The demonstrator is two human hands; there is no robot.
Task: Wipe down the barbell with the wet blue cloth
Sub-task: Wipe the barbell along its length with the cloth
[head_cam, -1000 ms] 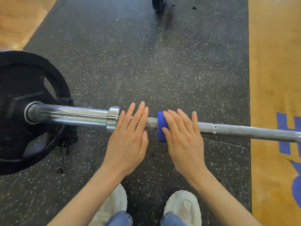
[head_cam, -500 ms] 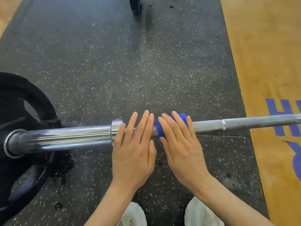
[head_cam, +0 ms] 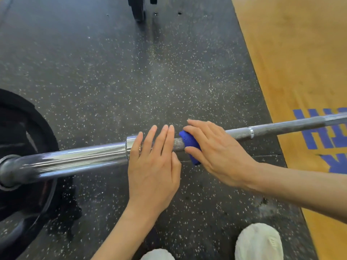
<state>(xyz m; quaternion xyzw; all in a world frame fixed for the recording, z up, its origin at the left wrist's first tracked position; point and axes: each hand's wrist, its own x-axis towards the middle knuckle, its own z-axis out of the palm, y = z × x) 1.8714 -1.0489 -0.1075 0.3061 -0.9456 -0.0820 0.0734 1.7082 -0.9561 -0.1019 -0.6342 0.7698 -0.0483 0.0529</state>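
The barbell [head_cam: 281, 128] lies across the dark rubber mat, its shiny sleeve [head_cam: 75, 162] reaching to the left. The blue cloth [head_cam: 189, 145] is draped over the knurled shaft just right of the collar. My right hand [head_cam: 219, 152] presses flat on the cloth, fingers straight, thumb at its near side. My left hand [head_cam: 154, 166] rests flat on the bar beside the collar, fingers straight and pointing away from me. A short bare piece of knurling shows between the two hands.
A black weight plate [head_cam: 24, 166] sits on the sleeve at the left. The speckled rubber mat [head_cam: 150, 81] meets a wooden floor [head_cam: 300, 62] with blue lettering on the right. Dark equipment [head_cam: 139, 8] stands at the far edge. My white shoes [head_cam: 259, 243] are at the bottom.
The view has swung, so the bar now tilts up to the right. My right hand has turned and slid slightly right with the cloth, opening a small gap from my left hand.
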